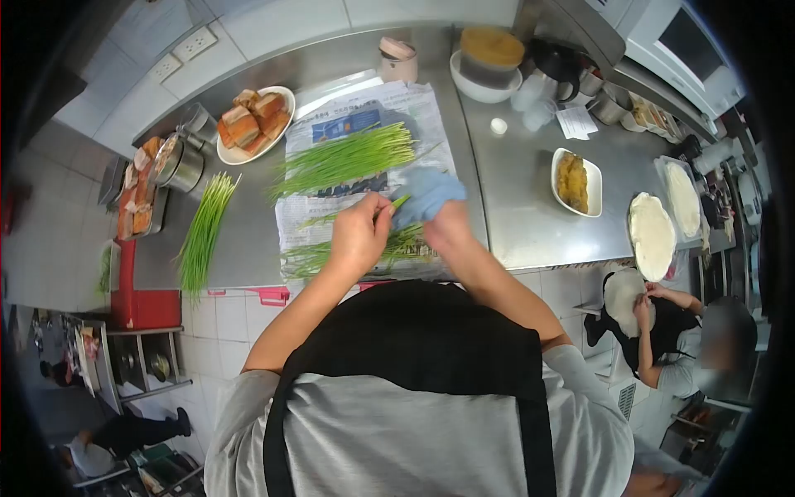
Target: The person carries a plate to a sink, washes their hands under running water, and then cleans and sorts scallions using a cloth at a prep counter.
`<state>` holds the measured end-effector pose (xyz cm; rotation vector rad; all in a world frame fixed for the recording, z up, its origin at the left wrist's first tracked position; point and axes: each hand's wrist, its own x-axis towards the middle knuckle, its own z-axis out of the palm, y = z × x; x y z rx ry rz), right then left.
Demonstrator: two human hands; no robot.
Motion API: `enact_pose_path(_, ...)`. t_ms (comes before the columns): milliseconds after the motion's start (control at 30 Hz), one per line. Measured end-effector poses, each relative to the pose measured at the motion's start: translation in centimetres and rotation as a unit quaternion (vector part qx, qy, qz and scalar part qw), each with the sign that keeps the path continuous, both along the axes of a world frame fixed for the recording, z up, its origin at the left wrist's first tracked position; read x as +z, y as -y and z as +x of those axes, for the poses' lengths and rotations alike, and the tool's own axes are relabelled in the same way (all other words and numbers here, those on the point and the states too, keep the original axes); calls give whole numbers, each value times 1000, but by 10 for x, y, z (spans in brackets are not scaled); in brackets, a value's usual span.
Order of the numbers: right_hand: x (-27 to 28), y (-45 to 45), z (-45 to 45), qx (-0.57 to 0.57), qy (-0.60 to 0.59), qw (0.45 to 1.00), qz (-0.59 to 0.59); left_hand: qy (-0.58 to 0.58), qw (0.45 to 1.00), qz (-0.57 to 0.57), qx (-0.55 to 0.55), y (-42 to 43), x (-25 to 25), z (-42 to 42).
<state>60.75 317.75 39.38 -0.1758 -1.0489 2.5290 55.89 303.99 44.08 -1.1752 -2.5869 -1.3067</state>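
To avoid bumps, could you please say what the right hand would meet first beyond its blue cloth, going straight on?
Beyond the blue cloth, the right hand would probably meet the large chive pile on the newspaper, though depth is unclear.

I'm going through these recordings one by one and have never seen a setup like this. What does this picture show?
There is no machine: a person works with bare hands. The single picture comes from a camera worn on their head, looking forward and down. The left hand pinches green stalks; the right hand, slightly blurred, holds a blue cloth. In front, newspaper covers part of a metal counter and carries a large green bundle. To the left lie another bundle and a white plate of browned chunks.
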Motion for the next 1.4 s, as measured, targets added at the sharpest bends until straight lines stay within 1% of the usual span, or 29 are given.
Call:
enact_pose_path(67, 20, -24, 2, -5, 46, 998, -34, 53, 998, -18, 14, 11, -1, 1)
enact_pose_path(100, 22, -28, 1, -45, 45, 996, -58, 72, 997, 0, 23, 15, -4, 3)
enact_pose_path(167, 14, -36, -1, -48, 56, 993, -90, 109, 992, 40, 40, 21, -15, 3)
enact_pose_path(200, 11, -37, -2, -50, 62, 991, -106, 163, 983, 67, 43, 23, -18, 2)
enact_pose_path(267, 7, -27, 5, 35, 48, 996, -65, 273, 953, 122, 47, 24, -24, 3)
enact_pose_path(300, 8, -19, 11, 76, 41, 995, -45, 295, 947, 122, 35, 23, -25, 5)
enact_pose_path(367, 7, 4, 15, 92, 52, 994, -25, 339, 933, 123, 7, 21, -26, 6)
enact_pose_path(433, 6, 21, 16, 106, 63, 992, -5, 353, 928, 121, -2, 19, -29, 9)
enact_pose_path(533, 6, 14, 9, 64, 72, 995, 4, 368, 924, 99, -8, 19, -26, 11)
enact_pose_path(567, 6, 5, 5, 64, 55, 996, 4, 372, 924, 90, -7, 20, -24, 11)
enact_pose_path(633, 4, -19, -1, 68, 25, 997, 2, 369, 923, 106, -9, 22, -24, 11)
enact_pose_path(667, 10, -23, 0, 44, 45, 998, -14, 367, 923, 114, -10, 23, -24, 12)
enact_pose_path(733, 29, -29, 1, -4, 82, 996, -46, 328, 937, 120, 4, 24, -22, 13)
enact_pose_path(767, 28, -33, 2, -16, 78, 996, -49, 308, 943, 123, 12, 24, -19, 15)
enact_pose_path(833, 24, -40, 3, -41, 70, 995, -55, 255, 963, 81, 44, 26, -12, 17)
enact_pose_path(933, 24, -31, 14, 59, 59, 996, 23, 147, 985, 54, 69, 24, -13, 18)
enact_pose_path(1033, 23, -6, 17, 56, 69, 996, 22, -6, 997, 44, 70, 19, -15, 18)
enact_pose_path(1067, 25, -3, 17, 60, 92, 994, 10, -62, 995, 40, 68, 17, -13, 20)
enact_pose_path(1133, 28, 0, 18, 70, 138, 988, -13, -59, 997, -10, 53, 16, -3, 26)
enact_pose_path(1167, 26, 0, 18, 77, 140, 987, -2, -59, 997, -35, 45, 15, 2, 27)
enact_pose_path(1200, 22, -2, 18, 85, 142, 986, 9, 37, 999, 1, 40, 14, 1, 26)
enact_pose_path(1267, 21, -4, 19, 97, 142, 985, 32, 225, 971, 73, 27, 8, -3, 18)
enact_pose_path(1367, 22, -9, 23, 114, 135, 982, 66, 343, 930, 130, -33, 7, -15, 5)
enact_pose_path(1400, 24, -15, 25, 124, 132, 980, 78, 365, 920, 138, -35, 8, -15, 1)
